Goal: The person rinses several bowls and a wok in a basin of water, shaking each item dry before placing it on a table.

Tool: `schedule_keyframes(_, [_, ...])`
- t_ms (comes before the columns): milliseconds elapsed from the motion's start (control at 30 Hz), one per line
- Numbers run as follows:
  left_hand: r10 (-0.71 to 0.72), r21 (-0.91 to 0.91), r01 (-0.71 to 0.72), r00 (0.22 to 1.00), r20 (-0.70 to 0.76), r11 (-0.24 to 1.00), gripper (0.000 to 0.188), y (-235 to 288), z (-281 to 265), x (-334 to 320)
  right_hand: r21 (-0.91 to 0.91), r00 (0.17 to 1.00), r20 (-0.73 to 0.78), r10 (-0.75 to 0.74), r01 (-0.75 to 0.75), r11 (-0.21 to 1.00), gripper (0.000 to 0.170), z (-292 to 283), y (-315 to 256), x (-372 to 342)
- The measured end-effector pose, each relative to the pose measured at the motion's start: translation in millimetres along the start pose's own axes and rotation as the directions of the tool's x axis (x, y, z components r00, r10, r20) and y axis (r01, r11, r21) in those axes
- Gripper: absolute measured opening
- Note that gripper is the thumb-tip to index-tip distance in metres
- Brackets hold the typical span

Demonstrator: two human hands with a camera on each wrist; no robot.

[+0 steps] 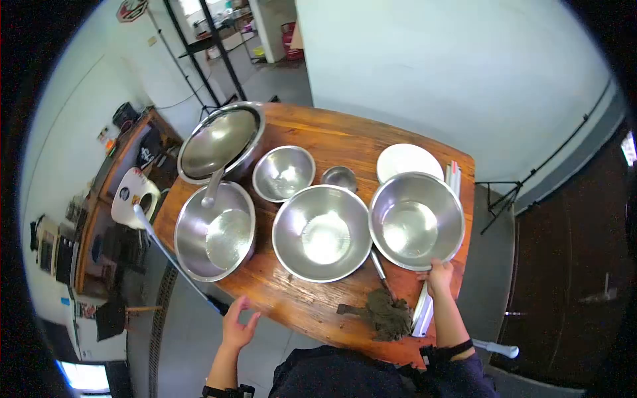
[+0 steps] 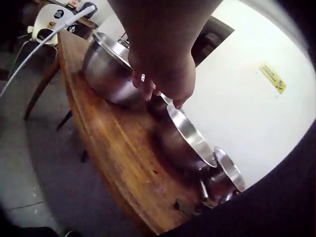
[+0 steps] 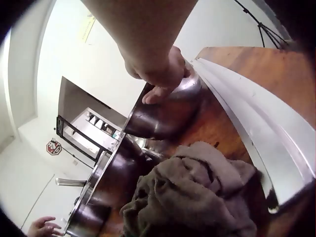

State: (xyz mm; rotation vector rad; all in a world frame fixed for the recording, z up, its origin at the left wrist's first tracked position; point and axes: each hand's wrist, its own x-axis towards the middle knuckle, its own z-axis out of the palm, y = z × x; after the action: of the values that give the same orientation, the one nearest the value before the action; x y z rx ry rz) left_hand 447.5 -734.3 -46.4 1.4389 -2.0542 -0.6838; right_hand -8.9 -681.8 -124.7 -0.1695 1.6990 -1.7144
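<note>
My right hand [image 1: 438, 277] holds the near rim of a deep stainless steel bowl [image 1: 417, 219] at the table's right. In the right wrist view, fingers [image 3: 157, 95] lie against that bowl's outer wall. My left hand [image 1: 237, 324] hovers by the table's front edge, fingers apart and loosely bent, with nothing in it. Nearest to it stands a steel basin [image 1: 215, 232] at the left. A wide steel bowl [image 1: 322, 233] sits in the middle. Below the right bowl lies a crumpled brown cloth [image 1: 388, 315], over a metal handle [image 1: 379, 265].
Farther back are a medium bowl [image 1: 284, 174], a small bowl [image 1: 340, 178], and a large basin [image 1: 254, 156] holding a long-handled pan [image 1: 219, 142]. A white plate [image 1: 408, 161] is partly behind the right bowl. Long white strips [image 1: 424, 310] run along the table's right edge.
</note>
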Motion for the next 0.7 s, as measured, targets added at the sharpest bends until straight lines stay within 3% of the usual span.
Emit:
schedule_keyframes(133, [-0.075, 0.040, 0.078, 0.994, -0.085, 0.996, 0.050, -29.9, -2.5, -30.6, -0.012, 1.000, -0.008, -0.018, 0.018, 1.000, 0.021, -10.2, 15.4, 12.9])
schedule_keyframes(200, [-0.160, 0.095, 0.171, 0.981, -0.114, 0.981, 0.049, -40.4, -10.0, -54.1, -0.022, 1.000, -0.002, 0.024, -0.024, 0.999, 0.022, -18.7, 23.3, 21.4])
schedule_keyframes(233, [-0.204, 0.113, 0.221, 0.968, -0.144, 0.969, 0.049, -45.9, -11.8, -65.2, -0.029, 0.990, 0.126, 0.061, -0.058, 0.998, 0.023, -19.3, 16.6, 22.4])
schedule_keyframes(300, [-0.370, 0.115, 0.394, 0.910, -0.188, 0.912, 0.047, -59.8, -15.9, -95.3, -0.093, 0.986, 0.070, 0.151, -0.144, 0.985, 0.035, -2.3, -3.1, 4.1])
schedule_keyframes(367, [-0.582, 0.033, 0.594, 0.797, -0.164, 0.804, 0.046, -80.9, -14.1, -132.1, -0.145, 0.988, 0.003, 0.155, -0.153, 0.978, 0.036, 2.9, -11.8, -3.4])
schedule_keyframes(433, [-0.754, 0.091, 0.756, 0.654, -0.058, 0.648, 0.052, -108.4, -14.0, -179.7, -0.122, 0.997, -0.029, 0.066, -0.069, 0.990, 0.027, -23.2, 18.9, 34.0])
schedule_keyframes(500, [-0.872, 0.126, 0.864, 0.490, 0.022, 0.488, 0.058, -141.2, -17.2, -226.6, -0.120, 0.968, 0.058, 0.243, -0.234, 0.965, 0.026, -23.3, 6.3, 32.9])
schedule_keyframes(533, [-0.918, 0.133, 0.908, 0.394, 0.053, 0.397, 0.061, -154.3, -15.8, -259.5, -0.193, 0.971, 0.015, 0.239, -0.232, 0.953, 0.027, -33.5, 10.3, 53.5])
schedule_keyframes(567, [-0.952, 0.141, 0.942, 0.296, 0.080, 0.305, 0.064, -168.8, -8.8, -294.6, -0.250, 0.990, -0.087, 0.112, -0.130, 0.959, 0.030, 33.3, -31.7, -34.8])
schedule_keyframes(633, [-0.980, 0.044, 0.979, 0.196, 0.036, 0.197, 0.068, -199.1, 4.4, -373.6, -0.186, 0.982, -0.139, 0.124, -0.149, 0.971, 0.032, 43.0, -40.5, -56.1])
schedule_keyframes(700, [-0.997, -0.063, 0.996, 0.064, 0.032, 0.062, 0.066, -182.7, -13.5, -417.6, -0.204, 0.943, -0.331, 0.041, -0.114, 0.972, 0.033, 25.0, -32.8, -48.9])
